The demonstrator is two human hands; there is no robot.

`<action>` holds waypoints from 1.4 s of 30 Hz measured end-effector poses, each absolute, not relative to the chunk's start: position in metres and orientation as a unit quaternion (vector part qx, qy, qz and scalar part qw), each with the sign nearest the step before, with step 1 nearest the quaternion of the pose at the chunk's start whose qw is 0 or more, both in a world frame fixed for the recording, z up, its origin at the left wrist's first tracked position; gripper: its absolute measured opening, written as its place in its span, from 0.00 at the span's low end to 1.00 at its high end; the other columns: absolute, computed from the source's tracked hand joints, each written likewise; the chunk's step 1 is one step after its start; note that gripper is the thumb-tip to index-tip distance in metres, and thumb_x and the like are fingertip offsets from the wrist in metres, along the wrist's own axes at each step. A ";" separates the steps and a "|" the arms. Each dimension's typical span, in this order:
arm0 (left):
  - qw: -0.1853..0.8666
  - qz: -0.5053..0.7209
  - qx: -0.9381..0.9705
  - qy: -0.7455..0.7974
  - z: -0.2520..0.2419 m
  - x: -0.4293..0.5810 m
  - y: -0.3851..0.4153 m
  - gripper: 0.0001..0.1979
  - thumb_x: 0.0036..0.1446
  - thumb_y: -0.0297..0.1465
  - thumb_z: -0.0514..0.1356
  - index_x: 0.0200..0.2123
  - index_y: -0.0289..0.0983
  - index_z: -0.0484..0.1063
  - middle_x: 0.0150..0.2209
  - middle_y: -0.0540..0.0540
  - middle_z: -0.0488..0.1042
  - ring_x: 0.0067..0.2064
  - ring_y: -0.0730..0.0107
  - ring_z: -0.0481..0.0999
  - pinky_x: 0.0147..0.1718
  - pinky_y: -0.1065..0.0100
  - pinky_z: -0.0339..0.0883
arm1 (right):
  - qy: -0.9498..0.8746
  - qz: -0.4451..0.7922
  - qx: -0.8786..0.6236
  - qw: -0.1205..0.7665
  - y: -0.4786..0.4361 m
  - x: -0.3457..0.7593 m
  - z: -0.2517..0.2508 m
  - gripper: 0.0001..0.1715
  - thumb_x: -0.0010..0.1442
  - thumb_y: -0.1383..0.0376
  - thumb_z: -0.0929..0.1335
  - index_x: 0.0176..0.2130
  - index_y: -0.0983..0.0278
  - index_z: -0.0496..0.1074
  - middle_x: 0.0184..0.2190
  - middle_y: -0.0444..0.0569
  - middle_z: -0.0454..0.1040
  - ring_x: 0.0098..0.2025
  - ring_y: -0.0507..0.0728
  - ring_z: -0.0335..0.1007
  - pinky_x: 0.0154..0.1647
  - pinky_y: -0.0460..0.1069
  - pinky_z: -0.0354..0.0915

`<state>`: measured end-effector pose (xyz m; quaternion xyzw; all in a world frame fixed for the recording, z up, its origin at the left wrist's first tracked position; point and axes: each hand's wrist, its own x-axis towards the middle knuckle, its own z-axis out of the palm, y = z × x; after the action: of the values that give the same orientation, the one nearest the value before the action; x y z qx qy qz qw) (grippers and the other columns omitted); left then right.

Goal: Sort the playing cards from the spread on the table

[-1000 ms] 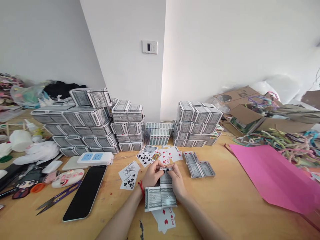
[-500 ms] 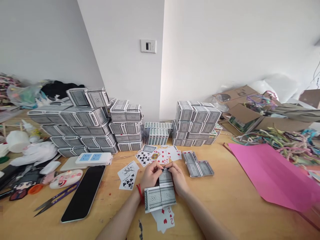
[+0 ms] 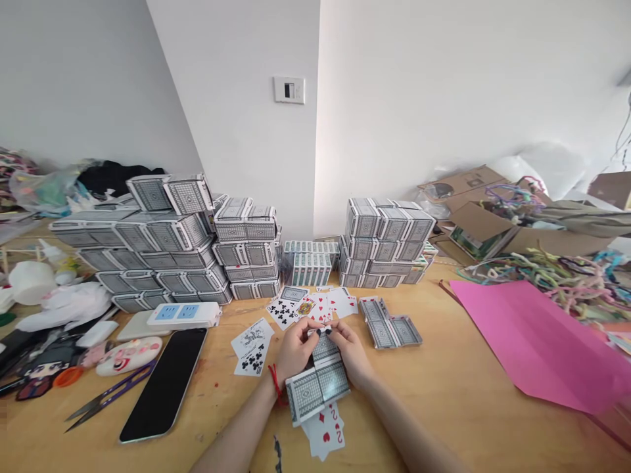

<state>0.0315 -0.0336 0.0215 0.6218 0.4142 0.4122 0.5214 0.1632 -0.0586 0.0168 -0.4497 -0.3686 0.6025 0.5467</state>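
Note:
An L-shaped piece built of folded playing cards, grey patterned backs outward, is held between both hands over the table. My left hand pinches its far end from the left, thumb on top and fingers curled behind. From the right, my right hand grips the same end, its thumb beside the left one. Beneath the near part lie loose playing cards, red twos showing. Beyond the hands, more loose cards are spread face up. A similar folded-card piece rests to the right, untouched.
Stacked card blocks stand at the back left, others at the back right. A phone, scissors and a power strip lie left. Pink paper covers the right, near tangled cords.
The near end of the card piece has tilted and shifted slightly right. Both thumbs have moved together onto its far end. The loose cards stay where they were.

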 end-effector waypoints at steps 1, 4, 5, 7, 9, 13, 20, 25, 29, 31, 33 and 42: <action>0.515 0.420 0.617 0.422 0.021 0.032 -0.034 0.06 0.48 0.28 0.53 0.31 0.36 0.67 0.26 0.50 0.68 0.27 0.73 0.65 0.26 0.73 0.59 | -0.370 0.614 -0.445 0.536 -0.058 0.164 0.017 0.08 0.45 0.62 0.66 0.29 0.63 0.68 0.24 0.43 0.69 0.27 0.53 0.61 0.30 0.47 0.57; 0.506 0.429 0.613 0.429 0.020 0.031 -0.034 0.07 0.48 0.28 0.53 0.33 0.37 0.67 0.29 0.49 0.70 0.30 0.71 0.67 0.29 0.72 0.60 | -0.382 0.633 -0.439 0.511 -0.056 0.165 0.016 0.08 0.46 0.61 0.66 0.28 0.63 0.69 0.23 0.43 0.68 0.26 0.53 0.60 0.30 0.46 0.56; 0.505 0.426 0.617 0.428 0.021 0.031 -0.033 0.08 0.48 0.28 0.53 0.34 0.37 0.68 0.31 0.49 0.71 0.32 0.70 0.68 0.30 0.72 0.61 | -0.385 0.630 -0.442 0.509 -0.055 0.166 0.015 0.08 0.46 0.61 0.66 0.27 0.63 0.69 0.22 0.42 0.67 0.25 0.52 0.60 0.29 0.46 0.56; 0.506 0.414 0.627 0.424 0.022 0.031 -0.033 0.11 0.47 0.27 0.53 0.36 0.37 0.69 0.34 0.48 0.72 0.35 0.68 0.69 0.33 0.71 0.62 | -0.386 0.618 -0.450 0.516 -0.055 0.165 0.012 0.09 0.46 0.59 0.66 0.28 0.63 0.69 0.21 0.41 0.67 0.24 0.52 0.59 0.28 0.46 0.55; 0.507 0.400 0.639 0.419 0.024 0.030 -0.034 0.12 0.47 0.26 0.53 0.36 0.38 0.70 0.34 0.48 0.73 0.35 0.68 0.69 0.34 0.70 0.62 | -0.386 0.610 -0.454 0.522 -0.055 0.164 0.011 0.11 0.46 0.58 0.66 0.28 0.63 0.69 0.21 0.41 0.67 0.24 0.52 0.59 0.27 0.46 0.55; 0.496 0.399 0.651 0.414 0.027 0.030 -0.035 0.12 0.47 0.26 0.53 0.36 0.38 0.71 0.36 0.48 0.73 0.37 0.67 0.70 0.36 0.69 0.62 | -0.388 0.597 -0.466 0.526 -0.056 0.162 0.013 0.10 0.46 0.58 0.67 0.27 0.63 0.68 0.19 0.40 0.65 0.23 0.51 0.57 0.25 0.45 0.54; 0.463 0.404 0.677 0.405 0.027 0.032 -0.038 0.13 0.48 0.25 0.52 0.36 0.41 0.71 0.34 0.50 0.73 0.36 0.69 0.70 0.35 0.70 0.61 | -0.398 0.572 -0.481 0.532 -0.056 0.162 0.014 0.10 0.46 0.59 0.66 0.24 0.64 0.68 0.18 0.40 0.63 0.22 0.51 0.55 0.25 0.45 0.51; 0.451 0.393 0.694 0.402 0.028 0.029 -0.037 0.12 0.49 0.25 0.52 0.35 0.40 0.71 0.34 0.50 0.73 0.37 0.68 0.70 0.36 0.70 0.61 | -0.392 0.570 -0.487 0.534 -0.056 0.160 0.012 0.09 0.46 0.60 0.66 0.23 0.64 0.66 0.17 0.40 0.61 0.22 0.51 0.54 0.24 0.45 0.50; 0.416 0.380 0.721 0.402 0.029 0.028 -0.036 0.12 0.48 0.23 0.52 0.34 0.40 0.72 0.35 0.50 0.74 0.37 0.68 0.70 0.38 0.69 0.61 | -0.386 0.561 -0.490 0.544 -0.058 0.159 0.012 0.08 0.46 0.61 0.66 0.21 0.63 0.65 0.17 0.39 0.61 0.22 0.51 0.54 0.24 0.45 0.51; 0.395 0.374 0.735 0.404 0.031 0.028 -0.038 0.12 0.48 0.23 0.52 0.33 0.40 0.72 0.34 0.50 0.74 0.37 0.68 0.70 0.38 0.69 0.61 | -0.383 0.572 -0.484 0.540 -0.058 0.160 0.013 0.08 0.46 0.61 0.66 0.22 0.63 0.66 0.17 0.40 0.62 0.22 0.51 0.55 0.25 0.45 0.52; 0.384 0.376 0.735 0.415 0.032 0.028 -0.039 0.12 0.49 0.24 0.52 0.34 0.40 0.72 0.34 0.50 0.74 0.37 0.68 0.71 0.37 0.70 0.62 | -0.379 0.598 -0.471 0.526 -0.058 0.162 0.015 0.09 0.46 0.60 0.66 0.23 0.64 0.68 0.18 0.40 0.64 0.23 0.52 0.57 0.26 0.46 0.53; 0.400 0.358 0.735 0.415 0.027 0.028 -0.035 0.16 0.50 0.25 0.50 0.41 0.41 0.72 0.43 0.50 0.73 0.45 0.70 0.69 0.46 0.69 0.60 | -0.387 0.598 -0.475 0.517 -0.057 0.165 0.014 0.13 0.46 0.57 0.65 0.26 0.65 0.70 0.19 0.42 0.66 0.24 0.53 0.59 0.27 0.46 0.55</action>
<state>0.0276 -0.0353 0.0273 0.7351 0.4147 0.3578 0.3996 0.1654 -0.0565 0.0136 -0.4751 -0.3867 0.5977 0.5172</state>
